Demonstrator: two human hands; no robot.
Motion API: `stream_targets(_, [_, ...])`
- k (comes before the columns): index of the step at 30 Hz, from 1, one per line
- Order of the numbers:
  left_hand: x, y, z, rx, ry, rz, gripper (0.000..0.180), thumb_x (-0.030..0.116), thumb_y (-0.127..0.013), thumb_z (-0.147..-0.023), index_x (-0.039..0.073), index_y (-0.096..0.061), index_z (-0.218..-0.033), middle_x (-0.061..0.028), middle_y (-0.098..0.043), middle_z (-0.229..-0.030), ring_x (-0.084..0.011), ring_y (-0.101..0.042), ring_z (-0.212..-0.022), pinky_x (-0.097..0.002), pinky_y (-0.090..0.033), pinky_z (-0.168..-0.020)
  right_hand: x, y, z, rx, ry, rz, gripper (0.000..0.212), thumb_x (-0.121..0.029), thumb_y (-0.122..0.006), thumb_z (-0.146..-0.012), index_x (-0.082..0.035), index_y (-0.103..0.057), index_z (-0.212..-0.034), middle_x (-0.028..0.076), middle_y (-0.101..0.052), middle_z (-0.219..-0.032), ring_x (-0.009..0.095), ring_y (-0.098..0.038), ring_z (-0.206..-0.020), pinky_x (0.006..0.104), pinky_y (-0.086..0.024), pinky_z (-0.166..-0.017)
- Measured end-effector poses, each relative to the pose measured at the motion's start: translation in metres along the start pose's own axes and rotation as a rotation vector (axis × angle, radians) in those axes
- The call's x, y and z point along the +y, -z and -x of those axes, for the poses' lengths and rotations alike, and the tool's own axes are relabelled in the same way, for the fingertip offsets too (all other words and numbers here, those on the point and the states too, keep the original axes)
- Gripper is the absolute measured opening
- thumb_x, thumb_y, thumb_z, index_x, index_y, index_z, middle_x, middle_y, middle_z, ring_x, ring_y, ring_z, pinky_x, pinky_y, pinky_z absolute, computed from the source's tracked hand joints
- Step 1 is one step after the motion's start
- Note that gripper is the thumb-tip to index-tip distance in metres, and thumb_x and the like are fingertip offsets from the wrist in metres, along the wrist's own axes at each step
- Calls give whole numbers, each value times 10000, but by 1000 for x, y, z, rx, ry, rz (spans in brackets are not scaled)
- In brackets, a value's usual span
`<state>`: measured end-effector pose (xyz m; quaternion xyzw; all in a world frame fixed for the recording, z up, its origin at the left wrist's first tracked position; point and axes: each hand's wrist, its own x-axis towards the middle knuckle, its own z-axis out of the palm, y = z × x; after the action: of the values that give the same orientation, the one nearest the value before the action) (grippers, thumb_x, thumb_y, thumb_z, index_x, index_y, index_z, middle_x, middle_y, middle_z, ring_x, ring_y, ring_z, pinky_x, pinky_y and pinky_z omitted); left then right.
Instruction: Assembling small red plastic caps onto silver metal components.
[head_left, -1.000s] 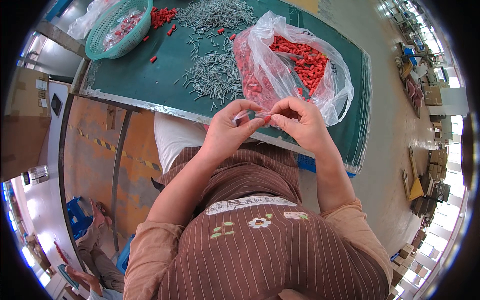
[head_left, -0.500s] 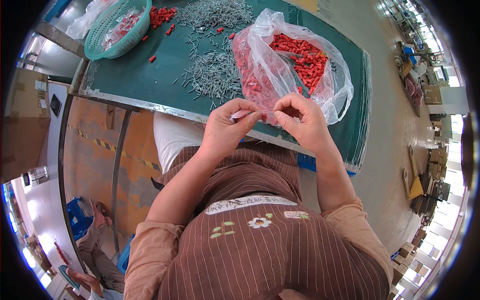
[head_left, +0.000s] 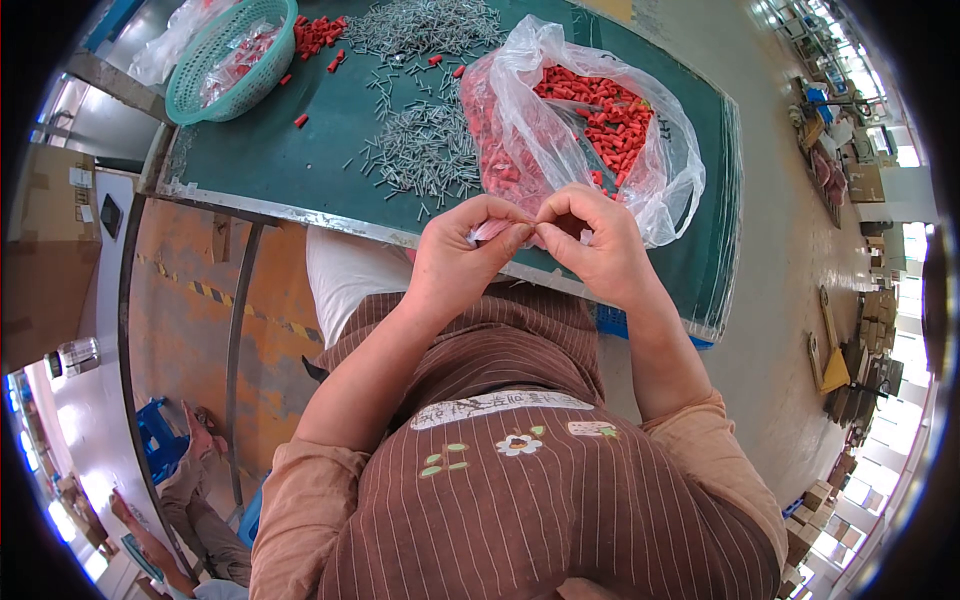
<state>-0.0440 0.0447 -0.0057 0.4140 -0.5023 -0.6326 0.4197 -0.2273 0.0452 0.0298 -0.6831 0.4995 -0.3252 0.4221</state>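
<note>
My left hand (head_left: 462, 250) and my right hand (head_left: 602, 248) are closed in pinches, fingertips meeting just over the table's near edge. Between them is a small clear plastic bag (head_left: 486, 232), mostly hidden by the fingers; bits of it stick out beside both hands. Just beyond sits a large clear plastic bag (head_left: 540, 130), its mouth open, full of red plastic plugs (head_left: 618, 140). To its left lies a loose heap of grey metal screws or pins (head_left: 425, 150), too small to tell which.
The green table (head_left: 300, 165) has a metal front edge. At the far left stands a teal basket (head_left: 235, 95) with bagged red pieces. More red plugs (head_left: 318, 35) and grey pieces (head_left: 425, 28) lie at the back. Another person's legs (head_left: 195, 500) show at lower left.
My hands have drawn together, and the stretch of small clear bag that showed between them is now covered by the fingertips. The other person's hand at lower left has shifted.
</note>
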Motion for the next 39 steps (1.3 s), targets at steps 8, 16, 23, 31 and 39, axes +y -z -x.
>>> stream_targets(8, [-2, -16, -9, -67, -15, -164, 80, 106, -654, -867, 38, -651, -908, 23, -612, -769, -24, -511, -649, -183, -432, -553, 2, 18, 17, 54, 10, 140, 111, -81, -643, -804, -11, -602, -880, 81, -585, -791, 171, -570, -692, 293, -457, -639])
stream_targets(16, [-19, 9, 1, -75, 244, 421, 212, 133, -473, -954, 7, -499, -1123, -42, -512, -795, -90, -416, -585, -245, -365, -511, 16, 141, 96, 888, -231, 370, 44, -55, -638, -824, -16, -640, -843, 42, -663, -752, 78, -573, -640, 216, -468, -618])
stream_targets(23, [-17, -17, -10, -55, 381, 351, 271, 223, -484, -975, -3, -514, -1122, -171, -657, -981, -154, -592, -620, -246, -434, -454, 92, 218, 178, 1107, -476, 1013, 179, -149, -617, -866, -36, -658, -998, 63, -669, -934, 142, -620, -862, 278, -493, -748])
stream_targets(31, [-15, -24, -8, -92, 312, 258, 183, 224, -601, -931, 42, -584, -915, -35, -590, -669, -58, -428, -461, -190, -305, -417, 25, 67, 82, 518, -93, 93, 151, -55, -621, -866, -24, -642, -1012, 10, -641, -929, 84, -575, -801, 228, -466, -735])
stream_targets(39, [-12, -14, 2, -51, 184, 187, 137, 182, -587, -942, 46, -576, -954, 50, -452, -619, -25, -362, -493, -189, -264, -426, 24, -21, 16, 207, -8, -188, 139, -95, -662, -848, -12, -624, -953, 43, -619, -880, 104, -565, -776, 248, -461, -703])
